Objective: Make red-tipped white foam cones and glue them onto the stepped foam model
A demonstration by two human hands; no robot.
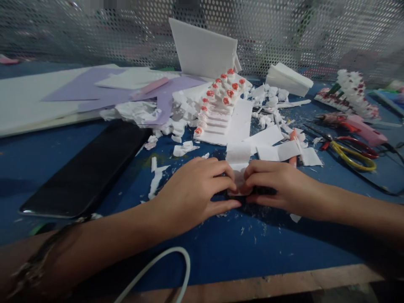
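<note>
A small strip of white paper (238, 155) with creases across it lies on the blue table in front of me. My left hand (202, 185) grips its near left edge, fingertips bent and thumb below. From the other side my right hand (274, 183) pinches the near right edge in the same way. The two hands are close together, with a little of the paper showing between them. Just beyond stands a white stepped model (217, 120) with red-topped white pieces along both sides. Other folded white strips (279, 150) lie to the right of the paper.
A black phone (88, 168) lies left. Scissors with yellow and red handles (350, 153) and a pink glue gun (362, 128) are at right. White scraps (135, 112), purple sheets (94, 90) and a white board (205, 48) are behind. A white cable (186, 261) loops in front.
</note>
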